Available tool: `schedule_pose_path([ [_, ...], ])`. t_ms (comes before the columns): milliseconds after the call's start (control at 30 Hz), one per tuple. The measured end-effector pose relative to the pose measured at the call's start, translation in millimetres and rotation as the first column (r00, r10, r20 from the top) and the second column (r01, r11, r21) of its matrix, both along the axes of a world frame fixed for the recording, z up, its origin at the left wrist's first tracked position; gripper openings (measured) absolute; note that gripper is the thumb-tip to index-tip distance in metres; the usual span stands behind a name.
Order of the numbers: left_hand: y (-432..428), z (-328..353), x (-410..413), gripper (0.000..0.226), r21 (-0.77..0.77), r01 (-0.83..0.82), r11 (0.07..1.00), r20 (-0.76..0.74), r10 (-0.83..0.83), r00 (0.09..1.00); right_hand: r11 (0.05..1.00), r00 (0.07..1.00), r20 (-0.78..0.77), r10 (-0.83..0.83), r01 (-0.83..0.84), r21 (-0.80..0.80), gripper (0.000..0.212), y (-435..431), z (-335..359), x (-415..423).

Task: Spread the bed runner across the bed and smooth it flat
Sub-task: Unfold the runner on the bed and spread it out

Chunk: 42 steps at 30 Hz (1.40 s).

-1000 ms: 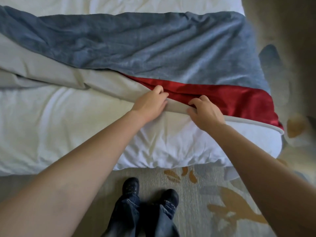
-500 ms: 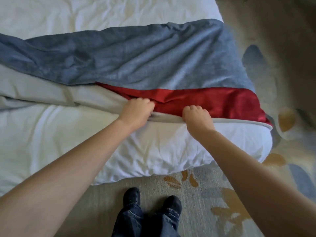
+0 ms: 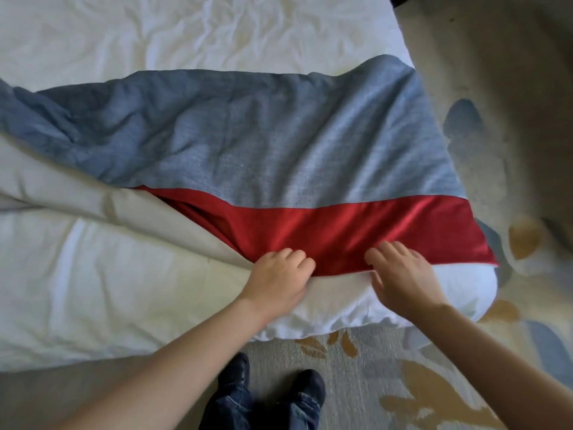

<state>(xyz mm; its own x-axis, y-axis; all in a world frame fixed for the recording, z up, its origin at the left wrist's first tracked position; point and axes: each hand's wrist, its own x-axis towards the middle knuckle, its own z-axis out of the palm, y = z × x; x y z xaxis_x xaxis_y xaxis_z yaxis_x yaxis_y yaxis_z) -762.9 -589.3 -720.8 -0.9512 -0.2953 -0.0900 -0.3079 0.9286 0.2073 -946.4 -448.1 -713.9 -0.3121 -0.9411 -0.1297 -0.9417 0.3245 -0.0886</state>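
Head view: a person stands at the foot-side edge of a bed (image 3: 93, 290), both bare arms stretched down to it.
Bed runner (image 3: 279, 144): one, grey-blue woven cloth with a glossy red band (image 3: 356, 225) along its near edge.
Where it lies: across the white bedding, its right end reaching the bed's corner and its left part running out of view.
Condition: rumpled and creased on the left, where a pale beige underside (image 3: 124, 212) is turned up over the red band; the right half lies flatter, with long soft folds.
Left hand (image 3: 276, 280): one, at the runner's near hem where red meets beige; its fingers (image 3: 297, 259) are curled tight onto the cloth, gripping the edge.
Right hand (image 3: 403, 280): one, just beside the left, slightly blurred; its fingers (image 3: 390, 248) are spread and laid nearly straight on the red band, pressing on the cloth without curling round it.
Hands together: two, near each other but apart, both on the hem.
Shoes: two dark ones, left (image 3: 235, 377) and right (image 3: 310, 386), below blue jeans.
Floor: one patterned carpet (image 3: 356, 398) with gold and blue-grey shapes.
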Motion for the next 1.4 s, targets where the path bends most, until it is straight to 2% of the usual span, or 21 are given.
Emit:
schedule_pose_path([
  [133,21.8,4.5,-38.4,0.022,-0.031,0.059,0.998,0.007,-0.059,0.998,0.996,0.988,-0.126,-0.087,0.086,-0.010,0.029,28.8,4.5,-41.8],
  [233,35.2,8.3,-59.1,0.027,0.008,0.038,0.999,-0.016,-0.038,0.999,0.995,0.984,-0.149,-0.093,0.087,-0.048,0.033,51.3,9.0,-68.8],
  [333,54.1,9.2,-72.5,0.028,0.079,0.077,0.994,-0.007,-0.077,0.997,0.984,0.975,-0.140,-0.172,0.164,-0.071,0.034,77.3,8.8,-82.8],
  [467,78.3,9.6,-78.5,0.031,0.053,0.220,0.974,0.175,-0.226,0.958,0.983,0.983,-0.069,-0.172,0.176,0.060,0.037,108.9,-6.9,-76.6],
  [533,79.5,6.4,-79.7,0.028,0.059,0.223,0.973,0.181,-0.230,0.956,0.961,0.971,-0.047,-0.236,0.240,0.135,0.031,106.2,-9.5,-73.8],
  [633,70.2,3.3,-74.1,0.003,0.162,0.145,0.976,0.109,-0.164,0.980,0.939,0.953,-0.001,-0.302,0.298,0.175,0.021,90.2,-5.2,-72.0],
  [767,29.0,6.9,-51.2,0.017,0.150,0.036,0.988,0.080,-0.048,0.996,0.968,0.970,0.110,-0.216,0.198,0.154,0.015,50.8,4.9,-54.2],
  [900,-35.8,14.7,-15.6,0.015,-0.002,-0.046,0.999,0.127,0.045,0.991,0.989,0.959,0.243,-0.148,0.137,0.063,0.011,-16.5,10.9,-9.3],
  [1067,-106.9,24.7,28.8,0.020,-0.188,-0.081,0.979,0.184,0.116,0.976,0.999,0.926,0.377,-0.003,-0.011,0.036,0.021,-102.1,8.3,68.8],
  [1200,-140.6,34.8,63.0,0.018,-0.259,-0.048,0.965,0.136,0.085,0.987,0.999,0.932,0.361,0.035,-0.028,-0.025,0.016,-144.8,1.4,124.1],
  [1333,-156.6,32.7,102.7,0.010,-0.259,0.047,0.965,0.142,-0.010,0.990,0.999,0.943,0.329,-0.036,0.033,0.017,0.020,-169.8,-5.6,152.1],
  [1400,-166.0,25.1,117.9,0.008,-0.243,0.032,0.970,0.112,-0.005,0.994,0.997,0.951,0.302,-0.072,0.061,0.046,0.022,-177.9,-7.4,159.4],
])
